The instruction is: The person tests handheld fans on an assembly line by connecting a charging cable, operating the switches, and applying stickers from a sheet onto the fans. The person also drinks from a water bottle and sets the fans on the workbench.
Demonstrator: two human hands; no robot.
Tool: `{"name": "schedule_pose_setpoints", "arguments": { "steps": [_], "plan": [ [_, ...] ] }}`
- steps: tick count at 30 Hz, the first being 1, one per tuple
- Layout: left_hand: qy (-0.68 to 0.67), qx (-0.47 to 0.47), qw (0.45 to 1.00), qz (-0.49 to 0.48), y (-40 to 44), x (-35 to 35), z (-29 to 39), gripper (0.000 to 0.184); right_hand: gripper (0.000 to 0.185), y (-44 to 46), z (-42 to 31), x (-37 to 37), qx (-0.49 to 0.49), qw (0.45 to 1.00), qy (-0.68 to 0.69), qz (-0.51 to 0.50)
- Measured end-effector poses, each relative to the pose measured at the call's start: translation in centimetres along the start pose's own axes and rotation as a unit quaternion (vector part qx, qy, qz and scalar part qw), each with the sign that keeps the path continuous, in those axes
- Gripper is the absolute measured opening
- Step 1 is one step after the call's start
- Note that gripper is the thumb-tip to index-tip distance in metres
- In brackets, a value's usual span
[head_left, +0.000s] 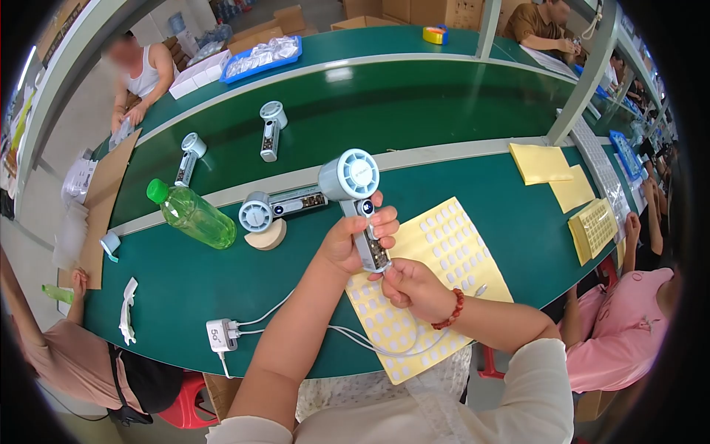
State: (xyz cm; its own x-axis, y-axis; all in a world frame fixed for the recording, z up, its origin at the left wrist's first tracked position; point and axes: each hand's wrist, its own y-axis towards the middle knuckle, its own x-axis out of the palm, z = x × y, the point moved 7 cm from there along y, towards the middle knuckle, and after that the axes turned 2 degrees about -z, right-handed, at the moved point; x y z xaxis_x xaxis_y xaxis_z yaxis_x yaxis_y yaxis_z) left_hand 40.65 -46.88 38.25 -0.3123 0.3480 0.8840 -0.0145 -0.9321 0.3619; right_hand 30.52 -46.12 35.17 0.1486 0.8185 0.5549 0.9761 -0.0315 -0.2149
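Note:
My left hand (344, 240) is closed around the handle of a light-blue handheld fan (358, 176), whose round head points up. The lower handle shows a clear section with parts inside. At the handle's bottom end my right hand (414, 285), with a red bead bracelet, pinches the white plug of a charging cable (355, 337). Whether the plug is fully seated is hidden by the fingers. Just left of my left hand, a second handheld fan (296, 201) lies beside a round beige block (266, 235). Under my right hand lies a yellow sheet of white oval stickers (458, 255).
A white charger (220, 335) with cables sits at the front left. A green bottle (192, 214) stands behind it. Two more fans (273, 132) rest on the conveyor (414, 100). Yellow sheets (540, 164) lie right. Co-workers sit on both sides and across.

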Motion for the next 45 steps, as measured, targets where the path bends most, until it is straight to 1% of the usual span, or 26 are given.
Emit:
{"name": "schedule_pose_setpoints", "arguments": {
  "steps": [2,5,6,9,10,14,17,18,19,20,21,23,24,25,27,29,30,33,34,37,38,41,42,45],
  "plan": [
    [0.005,0.008,1.000,-0.001,0.0,-0.1,0.1,0.033,0.034,0.0,-0.1,0.0,-0.003,1.000,-0.002,0.004],
    [0.005,0.034,0.998,0.055,0.2,-0.4,0.2,0.035,0.034,0.1,-0.2,-0.5,-0.002,1.000,0.015,0.010],
    [0.025,0.039,0.997,0.055,0.3,-0.7,0.3,0.037,0.034,0.0,-0.5,-0.5,-0.005,1.000,0.009,0.017],
    [0.009,0.061,0.995,0.085,0.1,-1.9,-0.1,0.042,0.033,-0.1,-1.1,-0.2,-0.011,1.000,-0.004,0.025],
    [0.028,0.076,0.992,0.101,0.0,-2.1,0.0,0.049,0.032,-0.1,-1.1,-0.4,-0.013,1.000,-0.002,0.022],
    [0.079,0.079,0.989,0.100,-0.1,-2.1,0.3,0.052,0.029,0.0,-1.2,-0.6,-0.013,1.000,-0.004,0.017],
    [0.056,0.094,0.987,0.121,0.0,-1.9,0.2,0.052,0.033,-0.2,-1.1,-0.9,-0.008,0.999,-0.016,0.028],
    [0.041,0.124,0.980,0.150,0.0,-2.2,0.7,0.050,0.037,-0.5,-1.1,0.3,-0.007,0.999,-0.039,-0.010],
    [-0.027,0.134,0.981,0.136,0.4,-2.5,1.3,0.047,0.041,-1.1,-0.9,2.0,-0.006,0.997,-0.061,-0.047],
    [-0.028,0.171,0.973,0.151,0.3,-3.0,2.4,0.047,0.045,-1.5,-0.8,3.1,-0.004,0.993,-0.084,-0.085],
    [-0.028,0.206,0.964,0.168,-0.1,-3.5,3.1,0.048,0.048,-1.6,-1.5,2.8,-0.045,0.990,-0.108,-0.075],
    [0.026,0.182,0.967,0.176,0.0,-2.9,2.6,0.050,0.054,-1.4,-3.9,1.9,-0.133,0.977,-0.154,-0.056],
    [0.058,0.166,0.969,0.171,0.2,-2.2,1.9,0.050,0.052,-1.4,-5.6,0.9,-0.163,0.960,-0.227,0.020],
    [0.090,0.150,0.971,0.165,0.4,-1.8,1.4,0.051,0.045,-1.5,-6.9,-0.1,-0.202,0.942,-0.259,0.064],
    [0.118,0.121,0.969,0.182,0.6,-2.2,1.0,0.056,0.036,-1.6,-8.4,-2.5,-0.167,0.931,-0.261,0.192],
    [0.152,0.099,0.965,0.191,0.9,-1.7,0.7,0.059,0.034,-1.7,-9.4,-3.8,-0.162,0.889,-0.349,0.249],
    [0.150,0.106,0.964,0.192,0.9,-2.2,0.6,0.062,0.033,-1.7,-9.7,-4.5,-0.161,0.863,-0.392,0.275],
    [0.146,0.066,0.958,0.236,0.2,-2.3,0.1,0.059,0.035,-1.3,-10.8,-4.8,-0.270,0.716,-0.567,0.304],
    [0.134,0.059,0.954,0.262,0.1,-2.3,0.0,0.058,0.039,-1.5,-11.0,-5.4,-0.270,0.728,-0.542,0.320],
    [0.170,-0.031,0.967,0.185,0.3,-2.3,-0.8,0.058,0.044,-1.9,-11.8,-4.4,-0.335,0.755,-0.484,0.290],
    [0.173,-0.048,0.964,0.193,0.2,-2.1,-1.3,0.057,0.052,-1.8,-11.8,-4.4,-0.333,0.791,-0.440,0.264],
    [0.182,-0.120,0.962,0.166,0.0,-2.1,-2.4,0.055,0.059,-1.9,-11.7,-3.7,-0.397,0.780,-0.436,0.211],
    [0.188,-0.133,0.954,0.190,0.0,-2.4,-2.8,0.054,0.065,-2.0,-11.7,-3.6,-0.393,0.774,-0.455,0.196],
    [0.208,-0.170,0.947,0.176,0.1,-2.2,-3.9,0.054,0.065,-2.3,-11.6,-2.9,-0.395,0.765,-0.480,0.172]
  ]
}}
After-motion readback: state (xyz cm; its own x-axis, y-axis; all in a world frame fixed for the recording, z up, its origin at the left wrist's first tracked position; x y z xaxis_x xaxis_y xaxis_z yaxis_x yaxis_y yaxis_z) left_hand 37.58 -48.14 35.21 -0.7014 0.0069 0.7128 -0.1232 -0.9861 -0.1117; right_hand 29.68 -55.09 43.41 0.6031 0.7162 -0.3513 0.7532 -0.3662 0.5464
